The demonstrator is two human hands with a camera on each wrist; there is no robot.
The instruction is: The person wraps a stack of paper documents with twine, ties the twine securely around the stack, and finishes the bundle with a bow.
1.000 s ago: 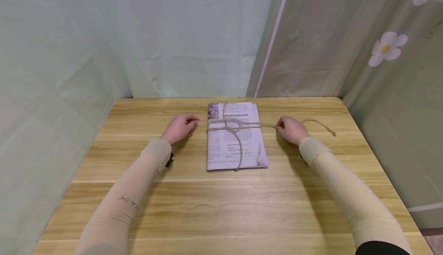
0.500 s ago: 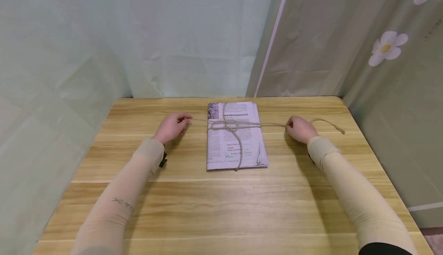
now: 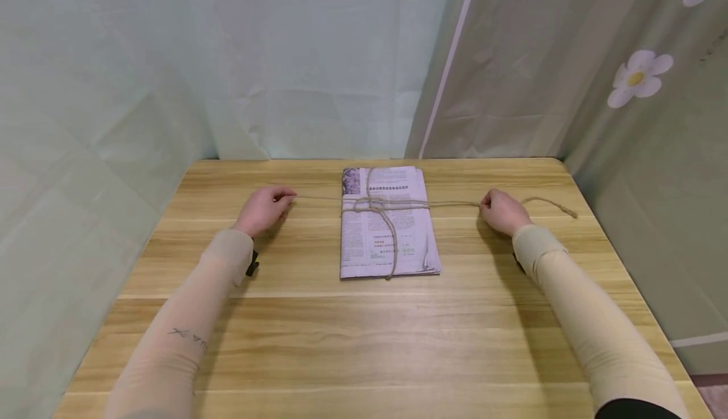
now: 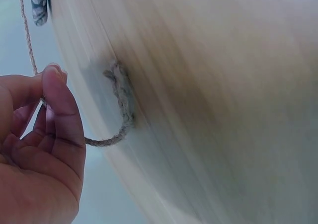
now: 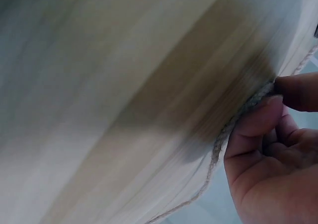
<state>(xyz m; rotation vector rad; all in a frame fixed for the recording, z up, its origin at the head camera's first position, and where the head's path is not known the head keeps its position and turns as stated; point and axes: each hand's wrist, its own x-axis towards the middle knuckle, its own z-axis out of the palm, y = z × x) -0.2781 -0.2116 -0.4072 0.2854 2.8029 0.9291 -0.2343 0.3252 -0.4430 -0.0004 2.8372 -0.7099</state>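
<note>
A folded stack of newspapers [image 3: 378, 242] lies flat at the back middle of the table, bound lengthwise and crosswise by a brown twine [image 3: 392, 229] that crosses in a small loop near its upper half. To the left of the stack, my left hand [image 3: 264, 209] pinches one length of twine between thumb and fingertips; a short frayed tail [image 4: 121, 95] hangs past it. On the other side, my right hand [image 3: 505, 212] pinches the opposite length, its tail [image 3: 552, 203] trailing right over the table. Both lengths stretch nearly straight from the stack to the hands.
The wooden table [image 3: 364, 349] runs up to a pale curtain [image 3: 318, 71] at the back. Another curtain with white flowers [image 3: 639, 79] hangs along the right side.
Both hands have drawn apart, the left one leftward and the right one rightward, each with its length of twine. The loop on the newspapers has become smaller and flatter.
</note>
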